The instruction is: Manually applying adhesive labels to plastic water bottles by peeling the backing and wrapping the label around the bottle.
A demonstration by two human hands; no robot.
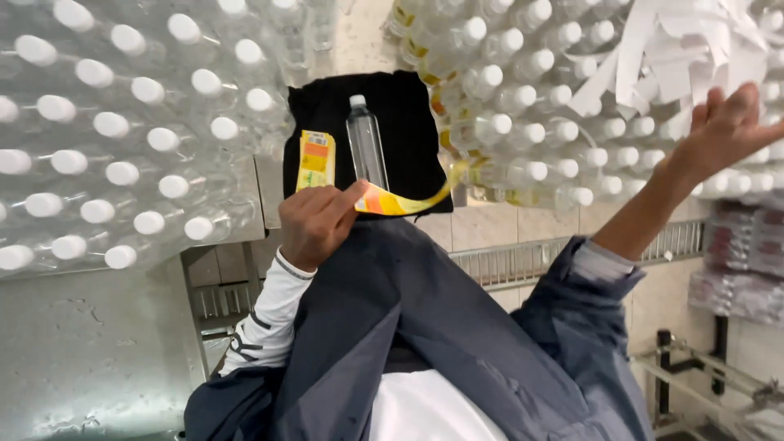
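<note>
Head view appears inverted: torso at bottom, work area at top.

Left hand (pixel 314 220): closed, pinching a yellow-orange label (pixel 392 200) betw. thumb and fingers. Label strip curls away to the right of the hand, far end rising toward the right bottle group. Left sleeve white w/ dark stripes.

Right hand (pixel 723 126): raised at far right, fingers spread, open, gripping nothing; fingertips at the lower edge of a heap of white paper strips (pixel 678 49). Contact w/ strips: cannot tell. Sleeve grey-blue, pushed back from wrist.

Bottle (pixel 365 139): clear, white cap, unlabelled, lying flat on a black cloth (pixel 408 106), just above the left hand, not touching it. A second label (pixel 316 159), yellow-orange, lies flat on the cloth's left edge, beside the bottle, near the left knuckles.

Containers: none closed. Left bottle group (pixel 122 122), clear w/ white caps, packed tight, bare of labels. Right bottle group (pixel 523 90), same caps, yellow labels visible on several; paper strips lie on top at its right end.

Edges/room: cloth sits in a narrow gap betw. both groups; both hem it in at the sides. Steel surface (pixel 90 351) lies lower left. Metal rail (pixel 523 261) and tiled floor sit betw. the arms
</note>
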